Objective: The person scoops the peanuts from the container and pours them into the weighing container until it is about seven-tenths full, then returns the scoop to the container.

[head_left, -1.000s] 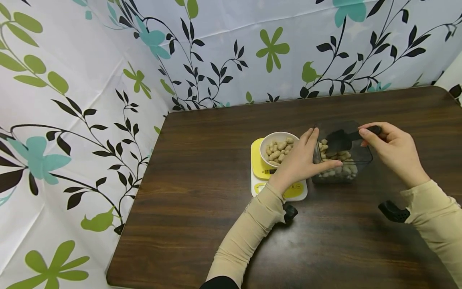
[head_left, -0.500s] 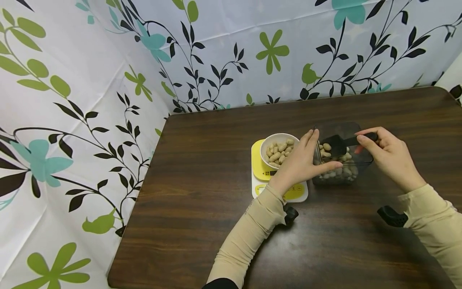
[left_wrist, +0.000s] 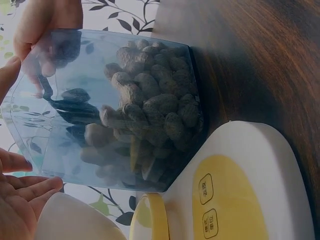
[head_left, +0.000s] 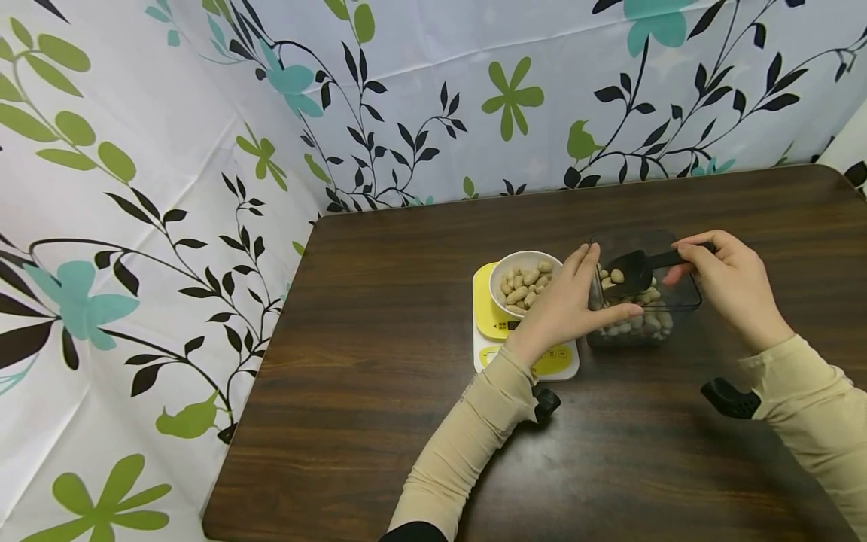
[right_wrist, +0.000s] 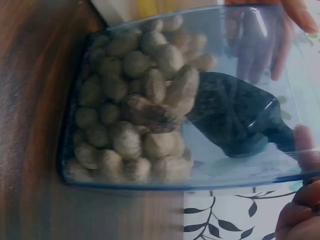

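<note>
My right hand [head_left: 728, 282] pinches the handle of a black scoop [head_left: 633, 272]. The scoop's blade lies inside a clear bluish plastic container [left_wrist: 90, 165], down at the peanuts [right_wrist: 140, 100] that fill its lower part. My left hand [head_left: 562, 301] rests against the container's left side, fingers straight along the wall and thumb stretched across the front rim. Just left of the container, partly behind the left hand, a white bowl [head_left: 497, 295] of unshelled peanuts stands on a yellow and white kitchen scale [head_left: 483, 324].
All of this stands on a dark wooden table [head_left: 379, 339]. A white curtain [head_left: 420, 90] with leaf and flower prints hangs along the table's back and left edges. Black wrist devices [head_left: 731, 397] sit below the cuffs of both sleeves.
My right hand has shifted slightly, and the scoop has moved down and tilted among the peanuts in the container. The left hand, bowl and scale keep their places.
</note>
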The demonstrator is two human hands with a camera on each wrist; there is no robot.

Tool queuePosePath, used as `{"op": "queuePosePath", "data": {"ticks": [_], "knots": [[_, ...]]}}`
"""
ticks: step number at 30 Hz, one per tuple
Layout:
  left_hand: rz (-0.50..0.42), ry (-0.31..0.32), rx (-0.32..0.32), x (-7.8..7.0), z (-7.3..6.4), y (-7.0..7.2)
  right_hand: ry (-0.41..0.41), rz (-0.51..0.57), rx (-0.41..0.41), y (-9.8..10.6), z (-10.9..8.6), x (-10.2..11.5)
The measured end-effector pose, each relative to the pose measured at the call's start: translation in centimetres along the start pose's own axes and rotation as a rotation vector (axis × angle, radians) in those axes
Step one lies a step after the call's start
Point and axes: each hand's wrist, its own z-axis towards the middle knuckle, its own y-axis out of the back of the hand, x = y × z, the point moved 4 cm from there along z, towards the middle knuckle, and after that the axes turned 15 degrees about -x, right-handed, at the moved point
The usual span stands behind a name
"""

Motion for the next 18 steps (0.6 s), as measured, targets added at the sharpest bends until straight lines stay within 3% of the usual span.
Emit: {"op": "queuePosePath", "data": {"ticks": [3,9,16,18], "knots": [[0.0,0.004,0.005,0.0,0.0,0.0,-0.027,0.063,0.01,0.0,0.1,0.0],[-0.016,0.002,-0.005,0.1,0.0,-0.1,-0.019,0.202,-0.055,0.4,0.2,0.1],[-0.009,-0.019,-0.02,0.3,-0.1,-0.3,-0.173,0.752,0.011,0.2,0.1,-1.0],[-0.015,-0.019,-0.017,0.3,-0.2,-0.4,-0.208,0.832,0.027,0.3,0.0,-1.5]]}}
